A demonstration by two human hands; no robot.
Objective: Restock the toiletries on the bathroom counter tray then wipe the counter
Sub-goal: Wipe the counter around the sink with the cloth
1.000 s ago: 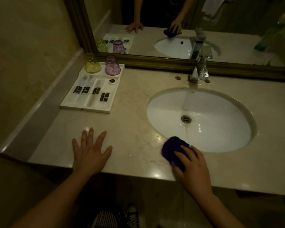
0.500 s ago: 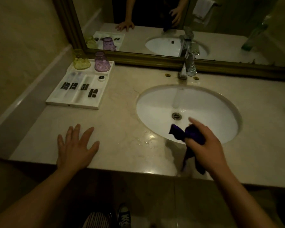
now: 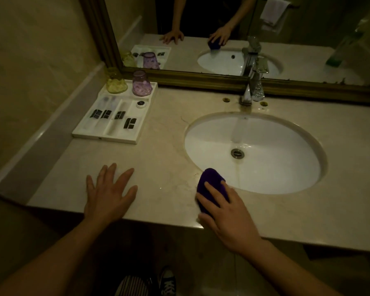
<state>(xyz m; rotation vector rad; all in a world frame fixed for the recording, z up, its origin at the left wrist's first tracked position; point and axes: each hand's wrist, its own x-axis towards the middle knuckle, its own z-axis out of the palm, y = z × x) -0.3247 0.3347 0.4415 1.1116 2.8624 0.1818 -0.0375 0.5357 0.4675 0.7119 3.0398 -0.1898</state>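
A purple cloth [image 3: 209, 181] lies folded on the beige counter [image 3: 162, 150], at the front rim of the sink. My right hand [image 3: 226, 212] presses down on it with fingers spread over the cloth. My left hand [image 3: 109, 193] rests flat on the counter near the front edge, fingers apart, holding nothing. A white compartment tray [image 3: 104, 136] sits at the back left. It holds several clear sachets with black labels, a small round white jar [image 3: 141, 104], an upturned yellow glass [image 3: 115, 83] and an upturned purple glass [image 3: 141, 83].
A white oval sink [image 3: 271, 167] fills the counter's right half, with a chrome tap [image 3: 252, 86] behind it. A framed mirror [image 3: 222, 80] runs along the back. A raised ledge [image 3: 43, 133] borders the left wall. My shoe shows on the floor below.
My right hand held the cloth lifted and hanging half a second ago; now it presses the cloth flat on the counter by the sink rim. The left hand stayed put.
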